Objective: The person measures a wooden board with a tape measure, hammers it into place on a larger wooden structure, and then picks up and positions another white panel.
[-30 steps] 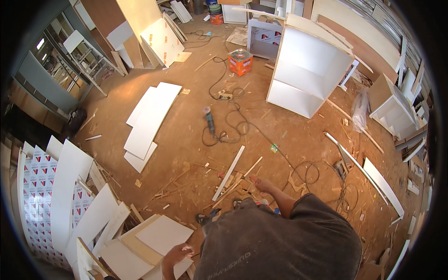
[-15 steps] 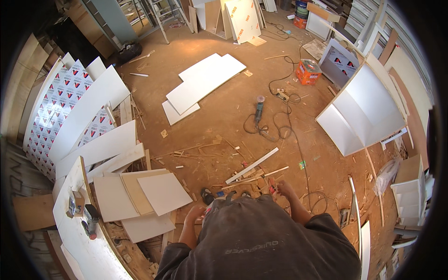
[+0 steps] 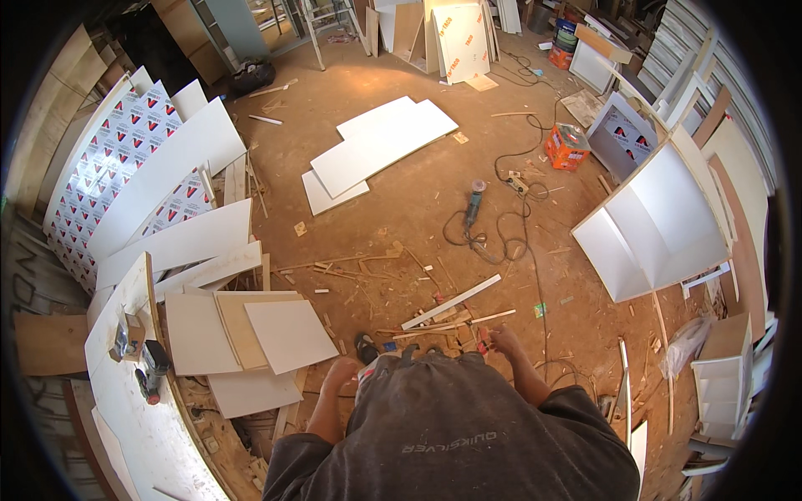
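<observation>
My left hand [image 3: 341,372] is held low beside the left side of my dark shirt [image 3: 468,417]. Its fingers are mostly hidden against my body, so I cannot tell whether they hold anything. At the right of my waist, my right hand [image 3: 504,341] has its fingers curled in. A small red thing [image 3: 482,336] shows right by its fingertips, too small to name. In front of my feet lie a long white strip [image 3: 451,301] and several thin wood offcuts [image 3: 455,324]. White panels [image 3: 292,336] lean in a stack to the left of my left hand.
An angle grinder [image 3: 474,203] with a looped cord lies on the brown floor ahead, near white boards [image 3: 384,150]. An orange box [image 3: 567,147] and a white cabinet [image 3: 656,221] stand at the right. On the left bench [image 3: 125,417] rests a cordless drill [image 3: 154,367].
The view has shifted slightly, so the far boards and the grinder sit farther right. My right hand has moved a little left; my left hand is slightly farther out from my body.
</observation>
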